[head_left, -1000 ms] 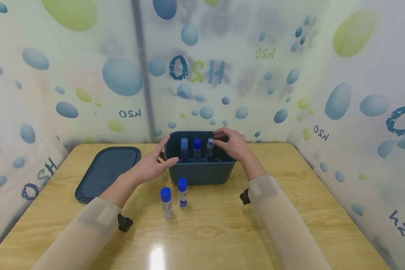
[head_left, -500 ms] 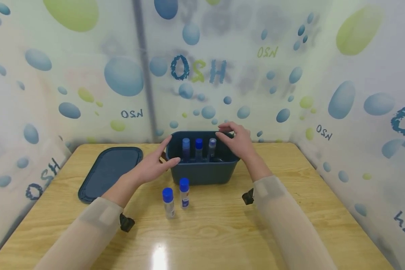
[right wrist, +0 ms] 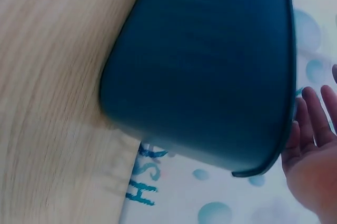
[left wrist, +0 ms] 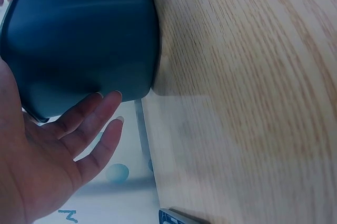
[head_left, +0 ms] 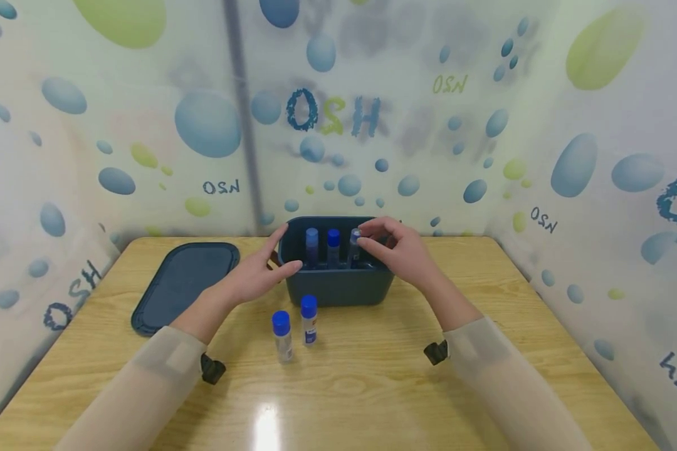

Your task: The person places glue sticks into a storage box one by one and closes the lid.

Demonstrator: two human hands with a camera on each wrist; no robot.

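Observation:
A dark blue plastic bin (head_left: 338, 289) stands on the table, with three upright glue sticks inside: a left one (head_left: 312, 247), a middle one (head_left: 333, 247) and a right one (head_left: 354, 247). My left hand (head_left: 252, 275) spans the bin's left end, thumb at the front rim and index finger toward the back; in the left wrist view its other fingers (left wrist: 87, 129) lie fairly straight by the wall. Over the right end, my right hand (head_left: 403, 250) pinches the right glue stick's cap between thumb and index finger. Two blue-capped glue sticks (head_left: 283, 338) (head_left: 309, 321) stand before the bin.
A dark blue lid (head_left: 186, 285) lies flat on the table left of the bin. The wooden table (head_left: 372, 382) ends at a white patterned backdrop (head_left: 406, 125) behind and at both sides. A black wrist camera (head_left: 436, 352) sits under the right cuff.
Half a second ago my right hand had lifted off the right glue stick to the bin's rim; now its fingertips are back down at the cap. The left hand stays in place.

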